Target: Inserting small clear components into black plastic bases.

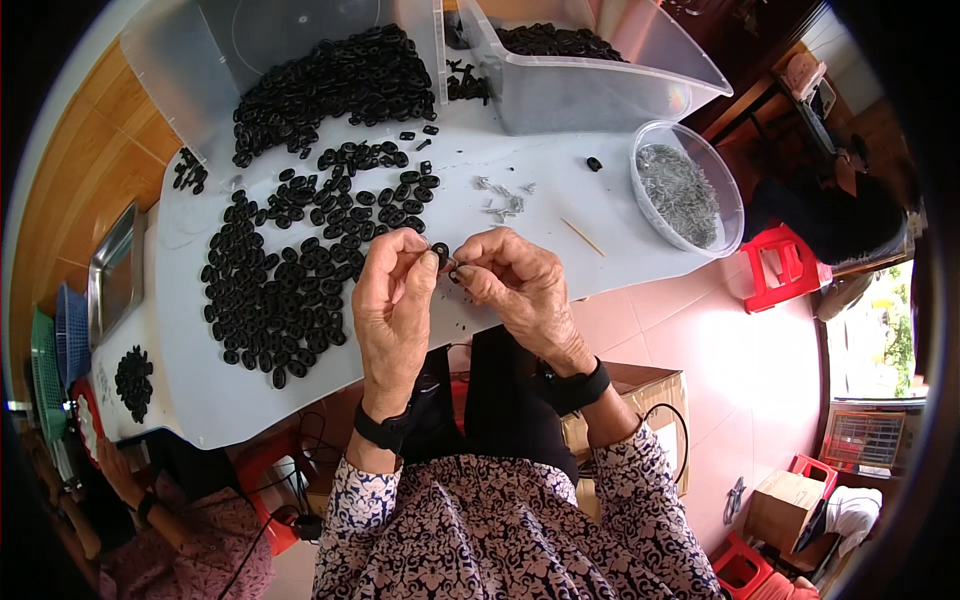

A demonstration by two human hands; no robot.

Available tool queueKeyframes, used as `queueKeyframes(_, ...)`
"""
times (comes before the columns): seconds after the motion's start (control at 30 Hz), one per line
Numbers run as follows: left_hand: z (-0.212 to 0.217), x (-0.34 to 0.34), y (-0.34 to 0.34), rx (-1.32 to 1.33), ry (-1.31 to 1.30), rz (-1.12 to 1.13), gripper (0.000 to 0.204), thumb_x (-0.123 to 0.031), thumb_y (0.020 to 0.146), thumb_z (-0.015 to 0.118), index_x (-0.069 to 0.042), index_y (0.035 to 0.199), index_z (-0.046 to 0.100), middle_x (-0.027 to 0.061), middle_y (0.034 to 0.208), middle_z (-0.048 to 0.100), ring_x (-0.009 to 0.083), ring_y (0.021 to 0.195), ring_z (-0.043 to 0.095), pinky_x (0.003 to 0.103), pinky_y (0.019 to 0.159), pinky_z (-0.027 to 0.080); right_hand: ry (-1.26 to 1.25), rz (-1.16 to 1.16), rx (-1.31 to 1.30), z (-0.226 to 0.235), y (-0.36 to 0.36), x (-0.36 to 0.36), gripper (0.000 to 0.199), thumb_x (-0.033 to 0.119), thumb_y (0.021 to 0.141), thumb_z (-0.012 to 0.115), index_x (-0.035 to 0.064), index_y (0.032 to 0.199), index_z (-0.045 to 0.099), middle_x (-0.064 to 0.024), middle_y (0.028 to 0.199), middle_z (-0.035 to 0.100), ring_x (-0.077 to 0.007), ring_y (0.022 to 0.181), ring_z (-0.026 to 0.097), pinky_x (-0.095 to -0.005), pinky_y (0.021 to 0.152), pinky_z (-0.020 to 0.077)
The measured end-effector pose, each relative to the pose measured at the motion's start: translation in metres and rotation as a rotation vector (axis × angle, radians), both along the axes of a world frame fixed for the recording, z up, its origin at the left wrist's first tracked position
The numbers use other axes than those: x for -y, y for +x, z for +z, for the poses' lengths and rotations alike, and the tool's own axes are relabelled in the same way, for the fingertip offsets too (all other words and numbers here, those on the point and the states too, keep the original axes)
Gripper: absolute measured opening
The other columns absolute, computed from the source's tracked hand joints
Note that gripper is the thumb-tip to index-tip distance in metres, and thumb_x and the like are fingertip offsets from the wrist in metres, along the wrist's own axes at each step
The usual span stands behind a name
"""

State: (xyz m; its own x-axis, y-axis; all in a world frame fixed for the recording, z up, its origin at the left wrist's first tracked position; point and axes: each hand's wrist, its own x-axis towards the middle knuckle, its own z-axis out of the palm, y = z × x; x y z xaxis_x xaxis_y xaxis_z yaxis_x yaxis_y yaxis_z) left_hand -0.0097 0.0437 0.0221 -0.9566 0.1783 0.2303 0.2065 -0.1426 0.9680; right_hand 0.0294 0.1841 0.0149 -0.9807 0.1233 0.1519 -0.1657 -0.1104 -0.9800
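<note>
Above the table's near edge, my two hands meet at the fingertips. My left hand (392, 295) pinches a small black oval part (441, 252) between thumb and forefinger. The thumb and fingers of my right hand (520, 290) are closed on a tiny dark piece (456, 275), close beside that oval part; its kind is too small to tell. Left of my hands, many like black oval parts (280, 290) lie spread over the white table (540, 150). Small clear slivers (504, 200) lie just beyond my fingers, and a thin wooden stick (583, 237) rests to their right.
A tipped clear bin (170, 100) spills black parts at the back left. Another clear bin (600, 95) stands at the back. A round clear tub (738, 200) holds clear slivers. One person's hand (118, 470) is at lower left; another person (830, 215) sits at right.
</note>
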Motion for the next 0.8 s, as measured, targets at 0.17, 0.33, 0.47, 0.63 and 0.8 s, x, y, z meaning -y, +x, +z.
queueKeyframes(0.17, -0.002, 0.002, 0.000, -0.115, -0.118, -0.038, 0.012, -0.007, 0.093, 0.057, -0.003, 0.104, 0.055, -0.0021, 0.086, 0.053, 0.0045, 0.072, 0.045, 0.019, 0.063, 0.040, -0.057, -0.012, -0.017, -0.004, 0.000, 0.000, 0.013, 0.005, 0.090, 0.064, 0.0001, 0.101, 0.061, 0.0006, 0.082, 0.062, -0.0039, 0.071, 0.055, -0.0190, 0.065, 0.0474)
queueKeyframes(0.33, 0.001, 0.003, -0.002, -0.243, -0.285, -0.007, 0.011, -0.006, 0.094, 0.055, -0.002, 0.104, 0.056, 0.0029, 0.086, 0.057, 0.0081, 0.071, 0.050, 0.022, 0.061, 0.042, -0.037, -0.021, -0.003, 0.001, 0.000, 0.002, 0.018, 0.004, 0.090, 0.064, -0.0003, 0.107, 0.059, -0.0013, 0.084, 0.063, -0.0050, 0.072, 0.056, -0.0194, 0.065, 0.0483)
queueKeyframes(0.47, 0.005, -0.003, -0.002, -0.298, -0.296, 0.028, 0.012, -0.008, 0.096, 0.051, 0.000, 0.103, 0.057, 0.0081, 0.085, 0.060, 0.0139, 0.071, 0.056, 0.026, 0.061, 0.044, -0.044, -0.048, 0.033, 0.003, 0.000, 0.001, 0.025, 0.003, 0.090, 0.063, -0.0003, 0.114, 0.056, -0.0027, 0.085, 0.064, -0.0062, 0.073, 0.057, -0.0198, 0.065, 0.0487)
queueKeyframes(0.63, 0.007, -0.001, 0.003, -0.234, -0.373, -0.028, 0.015, -0.012, 0.098, 0.048, 0.001, 0.097, 0.054, 0.0077, 0.075, 0.056, 0.0136, 0.063, 0.053, 0.027, 0.055, 0.042, -0.062, -0.054, 0.004, 0.000, 0.000, 0.001, 0.025, 0.003, 0.090, 0.062, 0.0004, 0.114, 0.057, -0.0028, 0.084, 0.064, -0.0064, 0.072, 0.057, -0.0201, 0.065, 0.0487)
queueKeyframes(0.8, 0.004, -0.001, 0.000, -0.218, -0.370, -0.079, 0.021, -0.016, 0.100, 0.046, 0.001, 0.088, 0.051, 0.0061, 0.064, 0.050, 0.0130, 0.056, 0.047, 0.029, 0.049, 0.039, -0.026, -0.027, -0.004, 0.000, 0.001, 0.001, 0.024, 0.003, 0.091, 0.062, 0.0012, 0.114, 0.058, -0.0022, 0.085, 0.064, -0.0058, 0.071, 0.057, -0.0197, 0.065, 0.0483)
